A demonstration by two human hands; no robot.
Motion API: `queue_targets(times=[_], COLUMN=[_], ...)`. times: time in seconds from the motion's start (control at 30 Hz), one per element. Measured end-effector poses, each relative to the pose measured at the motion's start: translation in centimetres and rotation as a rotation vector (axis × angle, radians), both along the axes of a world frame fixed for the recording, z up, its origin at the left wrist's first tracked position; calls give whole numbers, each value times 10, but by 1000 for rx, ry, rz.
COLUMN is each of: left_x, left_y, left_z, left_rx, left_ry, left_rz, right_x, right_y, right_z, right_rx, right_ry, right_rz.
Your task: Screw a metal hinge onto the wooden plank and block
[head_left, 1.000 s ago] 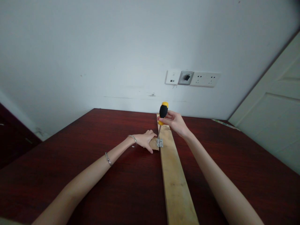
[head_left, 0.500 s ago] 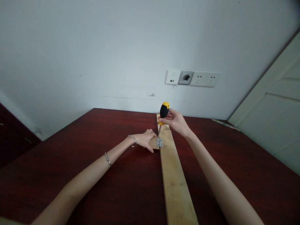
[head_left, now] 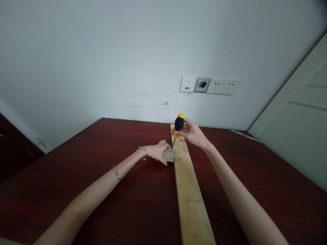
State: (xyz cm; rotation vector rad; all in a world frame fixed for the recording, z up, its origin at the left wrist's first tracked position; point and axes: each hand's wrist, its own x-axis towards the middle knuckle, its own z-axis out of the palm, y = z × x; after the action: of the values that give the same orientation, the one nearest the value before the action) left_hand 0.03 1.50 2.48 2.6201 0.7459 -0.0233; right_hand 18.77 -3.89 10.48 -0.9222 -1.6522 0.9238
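Observation:
A long pale wooden plank [head_left: 190,194] lies on the dark red table [head_left: 109,177], running away from me. A small wooden block [head_left: 168,156] sits against its left edge, joined by a small metal hinge [head_left: 174,155]. My left hand [head_left: 158,152] grips the block and holds it against the plank. My right hand [head_left: 191,132] is closed on the black and yellow handle of a screwdriver [head_left: 178,124], which stands nearly upright with its tip down at the hinge.
A white wall rises behind the table, with a row of sockets and a switch plate [head_left: 209,85]. A pale door [head_left: 298,122] stands at the right. Dark furniture [head_left: 12,146] is at the far left.
The screwdriver handle has turned slightly in my right hand's fingers, its top tilting a little. My left hand and the block have stayed in place.

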Motion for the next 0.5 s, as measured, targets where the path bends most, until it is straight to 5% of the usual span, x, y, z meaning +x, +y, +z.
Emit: queue_targets(times=[0.23, 0.5], left_x=[0, 0], left_y=[-1, -2], left_z=[1, 2], left_rx=[-8, -18], left_ry=[-4, -11], left_rz=[5, 9], right_x=[-3, -4], right_y=[4, -1], right_z=[-8, -6], right_rx=[144, 402], right_ry=[-14, -234], right_rz=[4, -170])
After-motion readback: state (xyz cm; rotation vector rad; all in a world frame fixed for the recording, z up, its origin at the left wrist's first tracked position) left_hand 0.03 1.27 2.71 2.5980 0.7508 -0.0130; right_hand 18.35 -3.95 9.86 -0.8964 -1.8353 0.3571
